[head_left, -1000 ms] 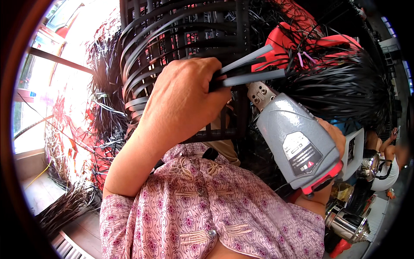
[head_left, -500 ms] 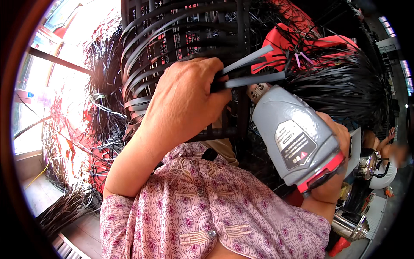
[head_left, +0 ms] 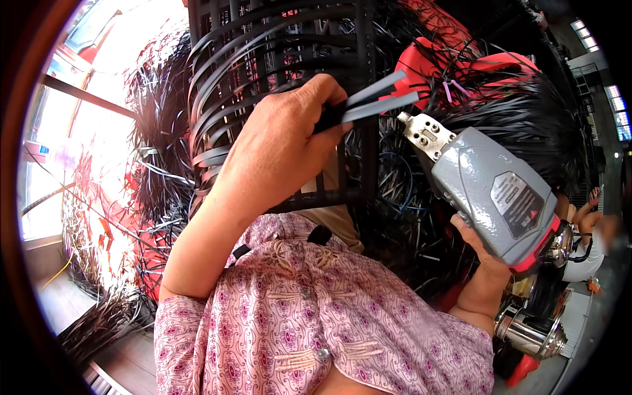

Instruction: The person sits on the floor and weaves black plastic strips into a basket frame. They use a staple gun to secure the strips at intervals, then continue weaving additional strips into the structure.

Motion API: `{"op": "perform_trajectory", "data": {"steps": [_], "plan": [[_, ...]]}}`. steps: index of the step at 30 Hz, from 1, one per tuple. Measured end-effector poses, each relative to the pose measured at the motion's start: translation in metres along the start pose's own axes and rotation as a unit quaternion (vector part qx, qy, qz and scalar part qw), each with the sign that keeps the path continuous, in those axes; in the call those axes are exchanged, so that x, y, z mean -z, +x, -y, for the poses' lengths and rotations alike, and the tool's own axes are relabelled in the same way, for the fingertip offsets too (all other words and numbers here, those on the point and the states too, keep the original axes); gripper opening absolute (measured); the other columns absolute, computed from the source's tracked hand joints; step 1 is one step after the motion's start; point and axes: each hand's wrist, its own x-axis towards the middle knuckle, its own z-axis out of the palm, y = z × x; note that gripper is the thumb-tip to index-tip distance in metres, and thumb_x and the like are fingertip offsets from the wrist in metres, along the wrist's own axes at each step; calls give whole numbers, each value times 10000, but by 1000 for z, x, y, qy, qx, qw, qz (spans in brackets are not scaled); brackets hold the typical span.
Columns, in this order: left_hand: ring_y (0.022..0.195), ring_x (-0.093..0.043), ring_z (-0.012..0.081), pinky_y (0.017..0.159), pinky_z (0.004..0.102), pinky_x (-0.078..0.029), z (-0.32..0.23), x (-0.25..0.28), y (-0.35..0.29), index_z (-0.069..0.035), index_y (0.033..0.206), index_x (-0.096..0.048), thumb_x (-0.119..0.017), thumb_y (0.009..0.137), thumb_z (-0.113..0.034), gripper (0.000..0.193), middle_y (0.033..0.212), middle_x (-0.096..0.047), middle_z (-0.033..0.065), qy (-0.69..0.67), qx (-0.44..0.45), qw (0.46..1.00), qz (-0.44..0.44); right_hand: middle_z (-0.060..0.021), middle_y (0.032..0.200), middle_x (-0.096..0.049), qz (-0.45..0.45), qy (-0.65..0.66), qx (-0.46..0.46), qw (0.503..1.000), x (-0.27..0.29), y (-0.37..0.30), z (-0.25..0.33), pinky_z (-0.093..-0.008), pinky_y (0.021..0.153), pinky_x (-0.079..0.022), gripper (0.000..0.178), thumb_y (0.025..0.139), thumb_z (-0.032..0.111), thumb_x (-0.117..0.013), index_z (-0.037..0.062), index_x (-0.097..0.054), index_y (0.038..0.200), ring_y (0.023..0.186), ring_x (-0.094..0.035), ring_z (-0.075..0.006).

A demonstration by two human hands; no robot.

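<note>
My left hand is closed over the side of a black woven frame, pinching two flat plastic strips. Their grey-lit ends stick out to the right past my fingertips. Most of what lies beneath the palm is hidden. On the right, my right hand grips a grey power tool with red trim and a screwed metal nose. Its nose points up and left, below and apart from the strip ends. The tool's body covers much of that hand. Curved black strips bow out along the frame's left side.
A thick bundle of black strips lies at the right beside red material. More strips heap up on the left. Shiny metal vessels stand at the lower right. Part of another person shows at the far right.
The power tool has moved right, away from the strip ends and the frame, baring its metal nose. My left hand keeps hold of the strips, whose ends have shifted slightly left and up.
</note>
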Motion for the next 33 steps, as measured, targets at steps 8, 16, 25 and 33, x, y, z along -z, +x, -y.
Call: {"op": "perform_trajectory", "data": {"steps": [8,16,25,33], "plan": [[547,-617,132,530,293,-470,3,6,-1,17,1043,-613,-638,930,-105,168,765,-638,92,-35,8,998,59,-54,1394,-582,24,-30,-3,999,-7,-6,9,-421,1143,-326,647,817,296,-808,90,-563,1379,1310,-519,-246],[560,-638,130,551,284,-472,-4,5,-4,12,1070,-643,-593,958,-127,185,746,-658,89,-70,74,995,22,-83,1290,-631,-52,178,-64,981,-7,5,30,-380,1038,-435,607,779,119,-838,20,-569,1314,1179,-596,-213],[743,-674,334,645,443,-482,-7,4,-10,3,1004,-538,-617,878,-64,163,826,-642,180,155,-13,984,-90,-90,1153,-656,-77,360,-204,907,-29,-27,1,-304,838,-541,524,759,43,-844,-32,-588,1210,1051,-621,-156],[525,-558,53,446,217,-410,-31,23,-24,-6,1065,-618,-587,992,-94,119,705,-638,26,-239,49,948,-206,-69,1084,-671,-131,461,-302,824,-18,7,48,-307,833,-530,563,677,4,-883,-18,-606,1166,953,-637,-144]]}}
